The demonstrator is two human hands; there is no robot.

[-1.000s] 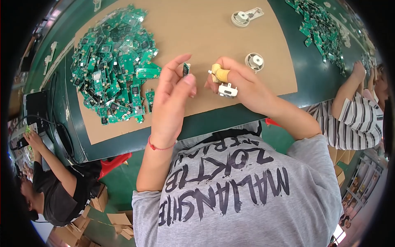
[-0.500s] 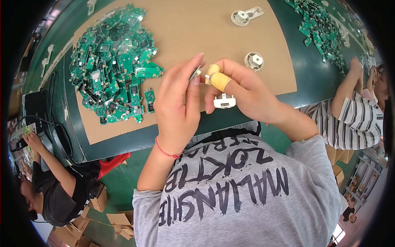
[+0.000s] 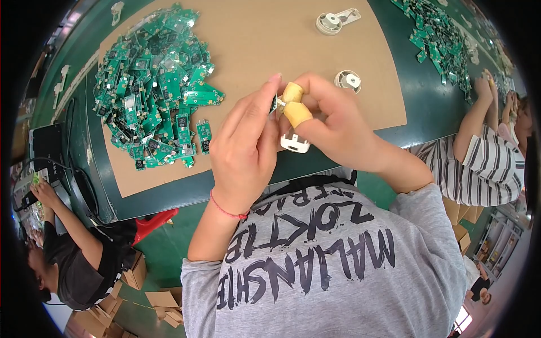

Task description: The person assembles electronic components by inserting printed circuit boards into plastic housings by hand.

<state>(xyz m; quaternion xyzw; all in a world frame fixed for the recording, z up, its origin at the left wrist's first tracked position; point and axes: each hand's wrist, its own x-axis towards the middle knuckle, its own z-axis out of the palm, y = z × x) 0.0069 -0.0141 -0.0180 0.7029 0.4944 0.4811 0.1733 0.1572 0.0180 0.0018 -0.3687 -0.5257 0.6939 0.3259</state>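
Above the table's near edge, my two hands meet. My left hand [image 3: 241,147] is closed, pinching a small green circuit board [image 3: 275,104] seen nearly edge-on between thumb and fingers. Yellow finger covers [image 3: 297,115] sit on the thumb and forefinger of my right hand [image 3: 345,125]. Those tips pinch a small pale connector [image 3: 282,103] right against the board; whether it is seated in it I cannot tell. Under my right hand's curled fingers hangs a white plastic housing [image 3: 295,144] with a dark slot, partly hidden by the hand.
A heap of green circuit boards [image 3: 152,90] covers the left of the cardboard sheet [image 3: 253,34]. Two round white fan parts lie at right, one with a handle [image 3: 329,23], one without [image 3: 348,82]. Another board pile [image 3: 437,42] lies far right. Co-workers sit on both sides.
My right hand has moved slightly left, bringing the connector up to the board. The white housing has shifted left and tilted. My left hand has barely moved.
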